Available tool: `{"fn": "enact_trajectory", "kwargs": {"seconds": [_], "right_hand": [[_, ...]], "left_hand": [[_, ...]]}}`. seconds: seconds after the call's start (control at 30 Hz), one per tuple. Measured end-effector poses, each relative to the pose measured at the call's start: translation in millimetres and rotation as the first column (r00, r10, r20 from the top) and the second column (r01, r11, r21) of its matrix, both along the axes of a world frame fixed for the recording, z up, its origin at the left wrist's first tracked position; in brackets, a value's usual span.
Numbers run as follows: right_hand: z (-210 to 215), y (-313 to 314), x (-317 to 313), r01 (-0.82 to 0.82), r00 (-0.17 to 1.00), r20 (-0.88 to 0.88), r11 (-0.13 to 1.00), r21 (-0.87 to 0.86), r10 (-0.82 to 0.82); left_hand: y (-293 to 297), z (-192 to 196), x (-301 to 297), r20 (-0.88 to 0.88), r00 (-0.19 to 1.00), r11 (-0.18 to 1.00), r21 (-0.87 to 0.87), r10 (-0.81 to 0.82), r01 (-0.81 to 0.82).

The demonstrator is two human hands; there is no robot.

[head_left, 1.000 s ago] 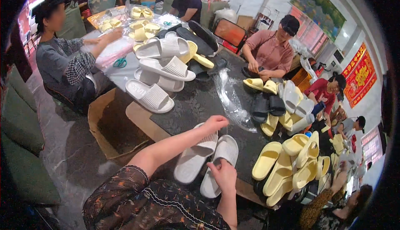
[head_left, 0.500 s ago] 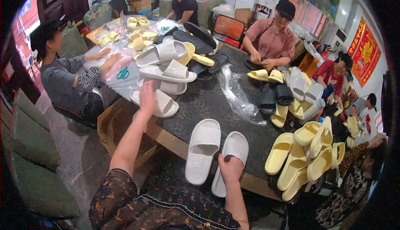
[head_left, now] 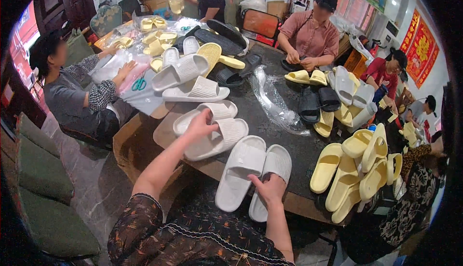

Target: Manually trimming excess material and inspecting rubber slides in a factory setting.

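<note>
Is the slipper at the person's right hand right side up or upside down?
Right side up: the white slipper shows its strap facing upward.

both hands [head_left: 200, 125] gripping pale grey slippers [head_left: 234, 132], yellow slippers [head_left: 341, 181] at right, dark tabletop [head_left: 258, 125]

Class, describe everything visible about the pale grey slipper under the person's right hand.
The slipper is pale grey and open-backed, with a broad ribbed strap over its sole; it looks like moulded plastic or foam. It is sole-down, toe pointing forward, heel appearing to reach past the near edge of the table. The right hand covers its middle, hiding part of it. A matching slipper is close on its left.
</note>
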State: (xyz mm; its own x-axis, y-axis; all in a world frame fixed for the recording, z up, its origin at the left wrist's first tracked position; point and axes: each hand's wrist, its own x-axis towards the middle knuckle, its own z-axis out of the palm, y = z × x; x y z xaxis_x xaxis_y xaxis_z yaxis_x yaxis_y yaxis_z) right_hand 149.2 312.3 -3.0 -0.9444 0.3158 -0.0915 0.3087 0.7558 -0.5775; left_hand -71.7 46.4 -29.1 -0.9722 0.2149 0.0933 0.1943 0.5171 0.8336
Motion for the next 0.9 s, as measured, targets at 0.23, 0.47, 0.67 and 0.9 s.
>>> {"fn": "enact_trajectory", "kwargs": {"seconds": [0.23,0.47,0.67,0.9], "right_hand": [[-19,9,-1,0.076,0.997,-0.022,0.994,-0.081,-0.078],[-38,44,38,0.134,0.970,-0.156,0.944,-0.301,-0.188],[-41,39,30,0.120,0.950,-0.265,0.976,-0.184,-0.167],[-24,33,45,0.125,0.906,-0.384,0.980,-0.156,-0.176]], "left_hand": [[42,-6,69,0.078,0.989,0.986,0.119,-0.128,0.119],[61,18,108,-0.063,0.950,0.951,-0.073,-0.306,0.302],[67,27,118,-0.002,0.979,0.956,-0.214,-0.204,0.199],[73,10,117,-0.050,0.980,0.981,-0.047,-0.190,0.188]]}}
